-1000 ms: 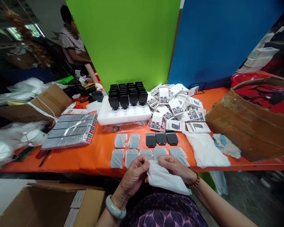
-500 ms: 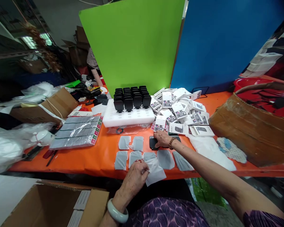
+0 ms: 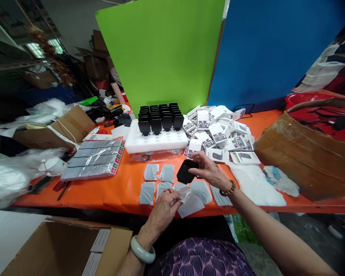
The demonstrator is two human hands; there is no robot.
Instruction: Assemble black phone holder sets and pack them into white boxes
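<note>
Pinching a black pad (image 3: 185, 171) above the orange table (image 3: 109, 191), the right hand (image 3: 208, 171) hovers while the left hand (image 3: 164, 209) grips what looks like a white pouch (image 3: 191, 201).

Person's body, head view. Left hand (image 3: 163, 209): bare, with a thick, smooth, pale green bangle (image 3: 142, 251) on the wrist. Right hand (image 3: 208, 170): bare, with a bracelet of round brown beads (image 3: 228, 189). Torso: purple garment (image 3: 201, 258) printed with dark leaf-like shapes.
</note>
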